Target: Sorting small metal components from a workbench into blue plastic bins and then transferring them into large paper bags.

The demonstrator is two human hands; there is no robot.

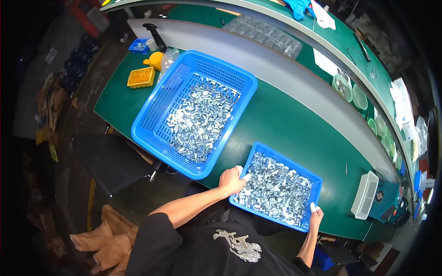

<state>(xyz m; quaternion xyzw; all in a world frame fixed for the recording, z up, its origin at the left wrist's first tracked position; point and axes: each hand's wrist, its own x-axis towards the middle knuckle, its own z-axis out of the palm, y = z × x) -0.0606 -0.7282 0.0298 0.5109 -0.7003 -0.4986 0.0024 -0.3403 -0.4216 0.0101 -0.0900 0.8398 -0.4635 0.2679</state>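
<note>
A shallow blue tray (281, 158) filled with small shiny metal parts (276, 188) lies at the near edge of the green table. My left hand (233, 180) grips its left side, with pale coverings on the fingertips. On the tray's right side, near the front corner, my right hand (316, 216) has hold of the rim, its thumb and fingers closed on it. To the left stands a larger, deeper blue basket (140, 123) with slotted walls. Many similar metal parts (202, 119) cover much of its bottom.
Behind the basket are a yellow box (141, 77), a yellow cup (155, 60), a small blue bin (139, 45) and a spray bottle (155, 37). A white basket (365, 195) stands at the right beside a teal machine (389, 202). A black chair (115, 161) is at the left.
</note>
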